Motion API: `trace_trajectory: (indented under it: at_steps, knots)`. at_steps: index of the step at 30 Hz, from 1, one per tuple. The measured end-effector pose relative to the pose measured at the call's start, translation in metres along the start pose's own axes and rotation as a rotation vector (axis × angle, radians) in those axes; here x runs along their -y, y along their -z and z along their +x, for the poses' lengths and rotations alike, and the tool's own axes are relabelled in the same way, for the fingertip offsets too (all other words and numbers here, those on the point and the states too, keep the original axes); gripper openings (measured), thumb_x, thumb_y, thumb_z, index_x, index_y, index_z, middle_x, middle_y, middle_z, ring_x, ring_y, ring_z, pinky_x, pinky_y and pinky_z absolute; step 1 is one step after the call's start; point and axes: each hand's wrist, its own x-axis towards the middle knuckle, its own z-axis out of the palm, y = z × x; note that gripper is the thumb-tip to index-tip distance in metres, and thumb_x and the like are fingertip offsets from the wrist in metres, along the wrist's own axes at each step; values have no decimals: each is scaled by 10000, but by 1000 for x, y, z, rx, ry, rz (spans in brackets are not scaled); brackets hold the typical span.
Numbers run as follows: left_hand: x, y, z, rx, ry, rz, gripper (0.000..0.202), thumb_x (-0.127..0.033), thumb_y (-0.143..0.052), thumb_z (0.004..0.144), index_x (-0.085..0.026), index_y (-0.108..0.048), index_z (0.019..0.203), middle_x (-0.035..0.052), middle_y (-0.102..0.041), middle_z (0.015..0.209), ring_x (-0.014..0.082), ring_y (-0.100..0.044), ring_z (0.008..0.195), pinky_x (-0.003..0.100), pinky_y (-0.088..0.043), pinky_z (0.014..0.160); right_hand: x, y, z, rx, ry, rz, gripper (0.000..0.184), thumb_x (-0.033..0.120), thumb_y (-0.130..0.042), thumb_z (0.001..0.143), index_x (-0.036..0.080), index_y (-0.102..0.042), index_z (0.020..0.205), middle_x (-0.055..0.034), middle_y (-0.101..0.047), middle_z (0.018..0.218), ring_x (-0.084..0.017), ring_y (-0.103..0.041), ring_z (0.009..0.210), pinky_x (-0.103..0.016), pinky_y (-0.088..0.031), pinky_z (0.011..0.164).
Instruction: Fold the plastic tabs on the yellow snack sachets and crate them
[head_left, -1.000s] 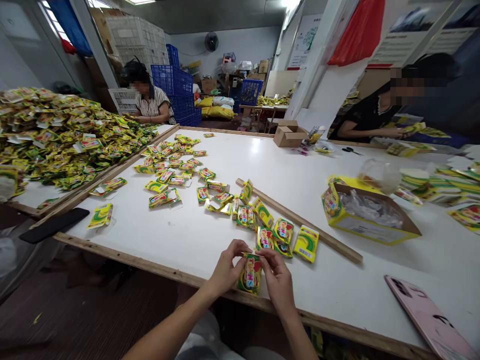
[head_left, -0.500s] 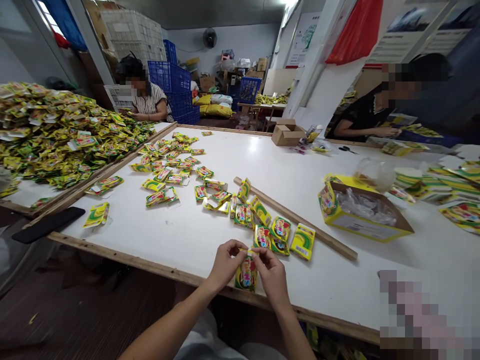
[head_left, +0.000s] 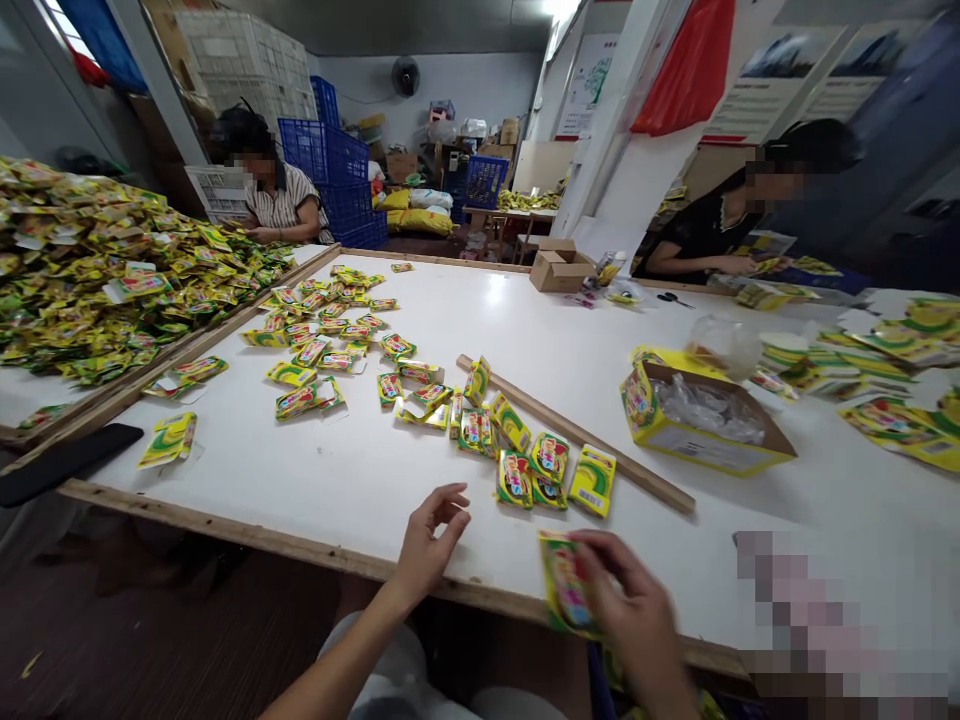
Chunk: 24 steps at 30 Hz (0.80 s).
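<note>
My right hand (head_left: 626, 600) grips a small yellow-and-green printed carton (head_left: 564, 585) by its right side, over the table's front edge; the hand is a little blurred. Left of it, my left hand (head_left: 431, 540) hovers above the white table with fingers apart and nothing in them. Just beyond my hands lies a group of similar cartons, among them one with its barcode side up (head_left: 592, 480) and one with the printed front up (head_left: 514, 480). More small cartons (head_left: 300, 400), some with flaps open, are scattered to the left.
A wooden strip (head_left: 585, 435) lies across the table (head_left: 315, 480). To the right stands an open yellow display box (head_left: 705, 445) holding clear plastic bags. A large heap of cartons (head_left: 112, 270) fills the left side. Two people sit at the far side, near a cardboard box (head_left: 559, 270).
My right hand has carried the carton right, to the table's front edge. My left hand has let go of it and opened. The view has shifted slightly to the right.
</note>
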Motion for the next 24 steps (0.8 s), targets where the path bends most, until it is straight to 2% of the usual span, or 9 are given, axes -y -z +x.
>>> trace_trajectory:
  at_steps: [3,5,7,9,12,14,18,21,24]
  knots:
    - [4,-1,2,-18,86,34,257,-359,-573,863,-171,-642,1025,70,-674,915,185,-632,820,302,-506,754,-15,70,5,-32,-62,-346,356,570,-624,683,239,-705,788,-56,-721,849,-250,-658,714,-291,-484,545]
    - [4,-4,3,44,110,99,232,-361,-567,861,-167,-664,942,69,-683,879,189,-628,797,286,-494,703,-26,86,15,-97,-83,-428,392,600,-582,676,239,-696,780,-70,-718,857,-256,-652,693,-315,-475,545]
    - [1,-6,2,94,114,160,228,-362,-560,860,-176,-671,929,65,-689,861,194,-624,787,263,-469,636,-36,73,32,-151,-124,-417,428,607,-535,697,225,-679,824,-86,-713,877,-250,-650,700,-333,-485,602]
    - [-1,-6,0,104,107,206,226,-364,-548,865,-184,-670,928,60,-690,851,199,-622,795,246,-441,590,-45,41,53,-198,-181,-411,473,601,-523,703,191,-661,895,-120,-701,935,-253,-644,738,-351,-485,672]
    - [-1,-2,-2,94,96,236,222,-360,-537,870,-186,-663,926,52,-687,832,198,-624,793,248,-439,601,-52,-8,85,-290,-222,-445,575,566,-585,670,115,-621,1026,-217,-648,1064,-340,-594,958,-431,-442,820]
    - [1,0,-3,98,92,241,222,-360,-539,868,-184,-662,924,52,-687,830,198,-624,789,256,-449,622,-53,-26,100,-340,-227,-440,645,517,-635,643,83,-578,1116,-262,-604,1132,-401,-509,1105,-493,-383,900]
    - [5,0,-3,108,82,246,225,-366,-545,864,-187,-666,924,57,-688,842,202,-618,790,267,-457,635,-52,-24,107,-367,-214,-338,658,443,-648,631,77,-544,1168,-258,-593,1156,-405,-498,1143,-517,-350,950]
    - [8,-2,-1,89,82,227,225,-373,-552,865,-190,-655,946,57,-678,856,200,-615,801,282,-468,674,-47,-11,89,-356,-203,-207,634,481,-569,693,104,-517,1201,-205,-626,1141,-336,-597,1034,-454,-447,877]
    - [7,-6,2,126,91,97,287,-368,-574,862,-207,-587,1099,69,-665,969,196,-624,858,309,-487,756,-33,-19,52,-164,-187,244,575,531,-537,751,180,-519,1207,-113,-681,1069,-259,-666,896,-372,-524,763]
